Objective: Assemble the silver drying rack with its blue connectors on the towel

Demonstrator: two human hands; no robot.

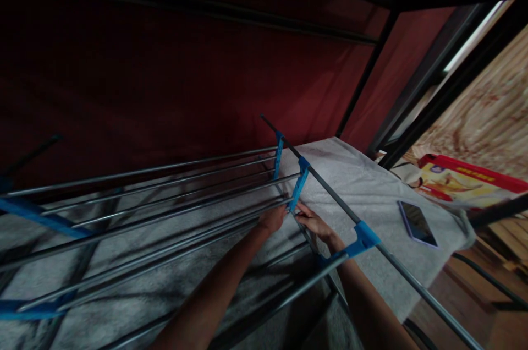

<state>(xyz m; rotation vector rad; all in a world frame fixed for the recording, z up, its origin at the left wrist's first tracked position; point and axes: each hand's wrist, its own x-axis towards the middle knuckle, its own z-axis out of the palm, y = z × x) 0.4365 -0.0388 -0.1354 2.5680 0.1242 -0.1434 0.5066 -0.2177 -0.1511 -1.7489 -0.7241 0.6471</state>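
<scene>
Presently, rods (193,207): several already joined by blue connectors (298,191); what remains, unclear.
Left hand (272,219): beside one connector; grip cannot be told.
Right hand (315,223): beside the same connector; pinch unclear.

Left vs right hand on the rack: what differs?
Side: the left hand is on the tube side of a blue bracket; the right hand is on the opposite side.
Pose: the left looks curled at the tube ends, the right has its fingers stretched out.
Arm: the right forearm passes beneath the nearest bracket; the left forearm doesn't.
Shared: both are bare, at the blue bracket's lower end.
</scene>
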